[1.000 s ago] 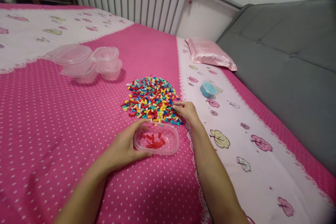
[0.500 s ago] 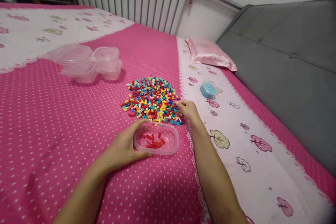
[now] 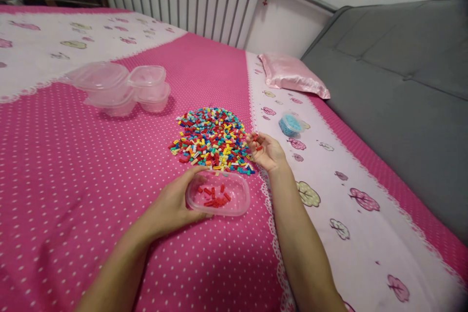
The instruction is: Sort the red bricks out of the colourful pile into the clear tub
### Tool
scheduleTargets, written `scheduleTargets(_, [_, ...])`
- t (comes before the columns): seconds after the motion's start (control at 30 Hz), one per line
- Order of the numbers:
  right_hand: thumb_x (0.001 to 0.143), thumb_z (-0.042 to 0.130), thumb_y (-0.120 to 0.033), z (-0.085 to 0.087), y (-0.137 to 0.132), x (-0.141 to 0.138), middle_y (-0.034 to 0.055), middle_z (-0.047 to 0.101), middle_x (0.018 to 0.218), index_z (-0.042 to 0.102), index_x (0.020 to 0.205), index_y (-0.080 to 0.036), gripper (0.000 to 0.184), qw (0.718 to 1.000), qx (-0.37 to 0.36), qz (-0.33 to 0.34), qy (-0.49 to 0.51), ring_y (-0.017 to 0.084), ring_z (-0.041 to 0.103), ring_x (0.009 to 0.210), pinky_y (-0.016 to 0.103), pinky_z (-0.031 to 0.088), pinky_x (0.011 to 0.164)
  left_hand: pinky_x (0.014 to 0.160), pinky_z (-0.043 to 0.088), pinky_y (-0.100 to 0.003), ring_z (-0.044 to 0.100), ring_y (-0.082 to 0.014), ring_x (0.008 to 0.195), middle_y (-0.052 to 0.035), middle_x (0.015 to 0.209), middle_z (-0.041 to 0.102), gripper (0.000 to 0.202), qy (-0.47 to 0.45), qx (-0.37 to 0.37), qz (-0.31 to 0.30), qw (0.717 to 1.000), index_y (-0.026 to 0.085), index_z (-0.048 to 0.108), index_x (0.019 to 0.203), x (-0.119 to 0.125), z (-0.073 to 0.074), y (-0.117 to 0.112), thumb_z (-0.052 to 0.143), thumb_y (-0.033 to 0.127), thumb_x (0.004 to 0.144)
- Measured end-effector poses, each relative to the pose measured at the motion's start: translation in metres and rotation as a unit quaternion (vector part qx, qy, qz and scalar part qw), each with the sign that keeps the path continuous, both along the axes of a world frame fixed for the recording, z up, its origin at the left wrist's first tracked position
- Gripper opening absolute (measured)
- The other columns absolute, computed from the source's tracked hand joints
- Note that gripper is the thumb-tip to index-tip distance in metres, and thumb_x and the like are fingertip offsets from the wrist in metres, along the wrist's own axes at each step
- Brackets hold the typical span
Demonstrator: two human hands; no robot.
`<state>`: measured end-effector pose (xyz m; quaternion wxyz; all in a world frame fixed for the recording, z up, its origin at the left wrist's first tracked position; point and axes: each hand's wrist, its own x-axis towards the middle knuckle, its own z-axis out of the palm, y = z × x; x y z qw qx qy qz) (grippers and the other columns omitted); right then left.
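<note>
My left hand grips the left end of a clear plastic container, thumb at the near side and fingers at the far side. Several small red bricks lie on the container's bottom. Just beyond it spreads a heap of small building bricks in many colours. At the heap's right edge my right hand is turned palm up, its fingers curled around a few red bricks that show in the palm and at the fingertips.
Stacked clear containers with lids stand at the back left. A small lidded container of blue bricks sits to the right of the heap. Farther back are a pink pillow, a grey headboard and a radiator. Patterned bedding lies underneath.
My right hand has turned from palm down to palm up and shifted slightly right, bringing red bricks into sight. My left hand and the container have stayed in place.
</note>
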<state>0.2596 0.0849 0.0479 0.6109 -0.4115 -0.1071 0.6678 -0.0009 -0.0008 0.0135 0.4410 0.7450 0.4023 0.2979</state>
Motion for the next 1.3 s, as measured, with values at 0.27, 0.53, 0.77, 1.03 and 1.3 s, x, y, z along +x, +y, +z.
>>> scheduleTargets(0.27, [0.076,0.057,-0.016,-0.009,0.001,0.004,-0.0056,0.050,0.049,0.058,0.070,-0.015,0.005,0.994,0.027,0.012,-0.105,0.003,0.038,0.036,0.009,0.027,0.028,0.097,0.048,-0.045,0.060,-0.0275,0.114,-0.0104,0.129,0.059,0.076,0.009,0.011,0.009,1.000,0.023,0.040,0.134,-0.001,-0.004,0.000,0.076,0.035,0.069])
scheduleTargets(0.53, [0.070,0.067,-0.022,-0.039,0.004,0.000,0.0002,0.072,0.075,0.076,0.086,-0.021,0.018,0.726,0.035,0.046,-0.685,0.016,0.066,0.074,0.026,0.051,0.070,0.099,0.047,-0.043,0.059,-0.0259,0.115,-0.0090,0.129,0.059,0.077,0.014,0.015,0.010,1.000,0.024,0.040,0.135,-0.002,-0.006,0.000,0.077,0.036,0.069])
scheduleTargets(0.77, [0.072,0.067,-0.025,-0.032,0.000,-0.003,0.0029,0.075,0.092,0.077,0.093,-0.027,0.024,0.639,-0.014,0.089,-0.764,0.021,0.068,0.090,0.030,0.050,0.079,0.097,0.048,-0.044,0.060,-0.0268,0.114,-0.0089,0.128,0.059,0.076,0.005,0.017,0.011,1.000,0.024,0.040,0.134,0.000,-0.003,0.000,0.077,0.036,0.068])
scheduleTargets(1.03, [0.073,0.067,-0.027,-0.028,-0.002,-0.008,0.0004,0.073,0.080,0.076,0.095,-0.029,0.024,0.601,-0.005,0.088,-0.794,0.019,0.066,0.075,0.027,0.048,0.068,0.098,0.048,-0.042,0.059,-0.0264,0.115,-0.0080,0.129,0.059,0.073,-0.004,0.011,0.000,1.000,0.025,0.041,0.133,0.000,-0.001,0.000,0.076,0.034,0.069])
scheduleTargets(1.3, [0.078,0.061,-0.028,-0.032,0.000,-0.014,0.0009,0.072,0.078,0.076,0.096,-0.029,0.023,0.594,-0.001,0.070,-0.802,0.020,0.066,0.081,0.028,0.048,0.074,0.098,0.047,-0.044,0.059,-0.0274,0.115,-0.0098,0.130,0.058,0.077,0.024,0.015,0.010,1.000,0.024,0.040,0.134,-0.001,-0.001,-0.001,0.076,0.041,0.069])
